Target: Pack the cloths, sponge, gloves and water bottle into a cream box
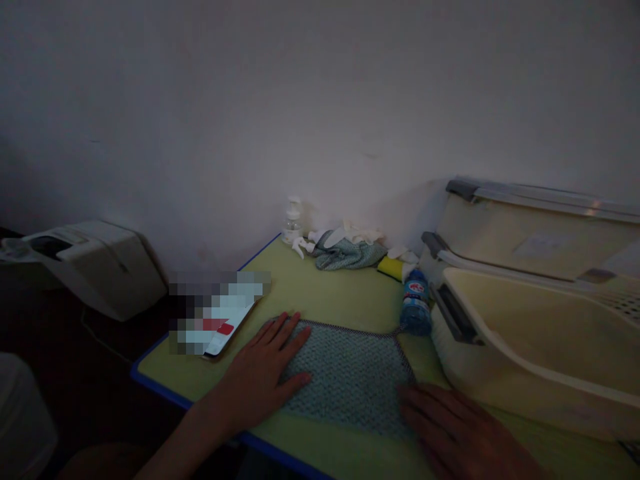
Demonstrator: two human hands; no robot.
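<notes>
A grey-green knitted cloth (350, 377) lies spread flat on the yellow-green table (320, 293). My left hand (265, 377) rests flat on the cloth's left edge, fingers stretched out and holding nothing. My right hand (457, 427) lies palm down at the cloth's lower right corner, fingers extended, next to the cream basket (505, 380).
A phone (227, 327) lies left of the cloth. At the back stand a pump bottle (293, 220), a crumpled cloth with white gloves (347, 250), a yellow sponge (393, 268) and a lying water bottle (415, 303). Stacked cream bins (540, 233) fill the right. A white appliance (90, 263) sits beyond the table's left.
</notes>
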